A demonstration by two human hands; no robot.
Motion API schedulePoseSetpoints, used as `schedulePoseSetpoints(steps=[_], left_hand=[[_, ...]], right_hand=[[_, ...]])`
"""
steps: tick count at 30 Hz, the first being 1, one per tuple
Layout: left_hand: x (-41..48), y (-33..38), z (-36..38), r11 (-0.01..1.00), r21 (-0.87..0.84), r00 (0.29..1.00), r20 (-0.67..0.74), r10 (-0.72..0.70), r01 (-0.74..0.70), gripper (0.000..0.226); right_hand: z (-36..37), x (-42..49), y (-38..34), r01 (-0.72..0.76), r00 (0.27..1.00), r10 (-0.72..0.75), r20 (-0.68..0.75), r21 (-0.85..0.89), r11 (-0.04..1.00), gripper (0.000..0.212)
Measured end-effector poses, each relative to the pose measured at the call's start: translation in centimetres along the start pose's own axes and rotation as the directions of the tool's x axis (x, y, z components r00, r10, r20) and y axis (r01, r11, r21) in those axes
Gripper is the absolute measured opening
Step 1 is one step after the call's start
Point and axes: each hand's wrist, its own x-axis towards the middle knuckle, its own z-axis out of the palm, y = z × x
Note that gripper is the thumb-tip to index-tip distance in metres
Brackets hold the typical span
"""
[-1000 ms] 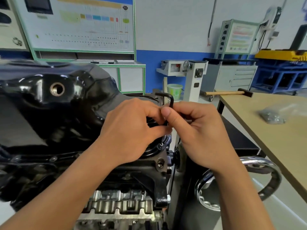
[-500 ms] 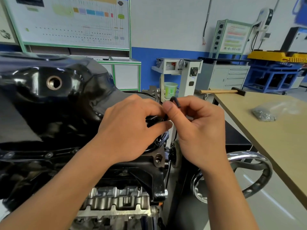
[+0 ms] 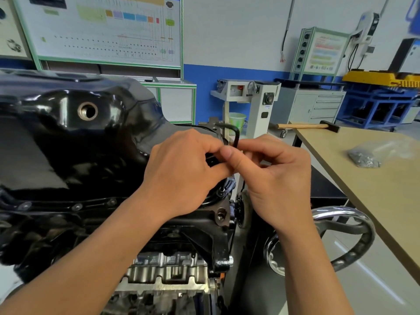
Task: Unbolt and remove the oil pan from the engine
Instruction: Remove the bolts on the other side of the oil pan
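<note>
Oil pan [image 3: 68, 133] is on the engine [image 3: 170, 264], which sits pan-up on the stand, so the pan fills the left half of my view. Gloss black, with the open threaded drain hole [image 3: 87, 110] facing me. Flange bolts [image 3: 77, 206] show along the near edge where pan meets block.

Both hands meet at the pan's right end. A black L-shaped hex key [image 3: 236, 135] sticks up between them with its bend at the top; the working end is hidden behind the fingers, so I can't tell which fastener it sits in. Left hand [image 3: 181, 173]: fingers curled, thumb and forefinger pinching the key's lower part, palm over the pan's corner. Right hand [image 3: 272, 178]: fingers curled, thumb tip pressed on the key just below the bend, thumb against the left hand's fingers.

Below the right wrist is the stand's chrome handwheel [image 3: 354, 235]. On the right is a wooden table [image 3: 375, 178] with a clear bag of small hardware [image 3: 366, 158] and, at the far edge, a hammer [image 3: 304, 126] lying flat. Behind the hands are a white column [image 3: 261, 105] and a green cup [image 3: 237, 120]. The back wall has a wiring diagram board [image 3: 102, 30] and a grey drawer cabinet [image 3: 318, 108]
</note>
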Motion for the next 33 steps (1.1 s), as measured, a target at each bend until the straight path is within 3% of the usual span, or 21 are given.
schedulePoseSetpoints(steps=[4,8,11,14,16,19,24,27,33], left_hand=[[0.05,0.1,0.17,0.999,0.051,0.998,-0.055,-0.009,0.012,0.039],[0.03,-0.1,-0.5,0.997,0.046,0.993,0.102,0.064,-0.069,0.026],[0.17,0.05,-0.68,0.999,-0.001,0.993,0.105,0.05,-0.05,0.023],[0.15,0.19,-0.27,1.0,0.003,0.999,0.031,-0.007,0.007,0.041],[0.05,0.22,0.06,0.999,0.034,1.0,-0.02,-0.014,0.015,0.042],[0.08,0.25,0.27,0.996,0.088,0.999,-0.045,-0.003,0.007,0.04],[0.13,0.02,-0.42,0.995,0.077,0.994,0.094,0.062,-0.069,0.024],[0.21,0.01,-0.55,0.997,0.045,0.994,0.094,0.062,-0.066,0.025],[0.17,0.04,0.13,0.999,0.05,1.0,-0.013,-0.001,0.001,0.028]], right_hand=[[-0.02,-0.02,0.16,0.031,1.0,-0.031,0.001,-0.051,0.998,0.007],[-0.21,0.03,0.16,0.071,0.994,-0.058,0.091,-0.155,0.985,0.008],[-0.08,-0.03,0.08,0.094,0.99,-0.073,0.121,-0.177,0.98,0.013],[0.23,-0.05,0.01,0.043,0.998,-0.038,0.044,-0.116,0.992,0.001],[0.22,0.01,0.09,0.004,0.999,-0.007,-0.039,-0.08,0.997,0.004],[0.0,0.08,0.25,0.015,0.999,-0.019,-0.038,-0.102,0.995,0.006],[-0.09,0.04,0.12,0.038,0.998,-0.027,0.056,-0.208,0.977,0.014],[0.12,-0.03,0.02,0.034,0.996,-0.015,0.09,-0.22,0.975,0.019],[-0.15,0.15,-0.03,-0.014,0.997,0.007,-0.076,-0.101,0.995,0.005]])
